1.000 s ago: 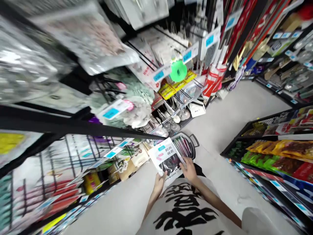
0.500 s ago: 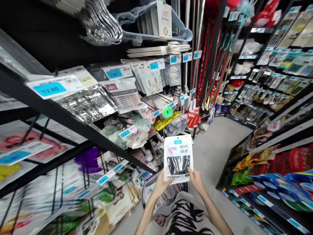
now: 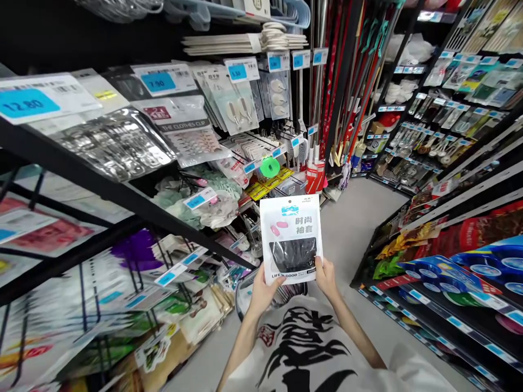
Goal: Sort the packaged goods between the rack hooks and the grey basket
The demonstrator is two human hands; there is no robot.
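A white flat packet with a black window and blue label stands upright in front of me. My left hand grips its lower left corner. My right hand pinches its lower right corner. Both hands are closed on the packet. Below it, partly hidden, lies a grey shopping basket on the floor.
Black shelves on the left carry hanging packets, price tags and clips. Brooms and mops stand at the aisle's far end. Shelves on the right hold coloured bags. A grey floor runs between them.
The packet has risen from over the basket to upright in front of me. My view has lifted from the floor toward the shelves and aisle.
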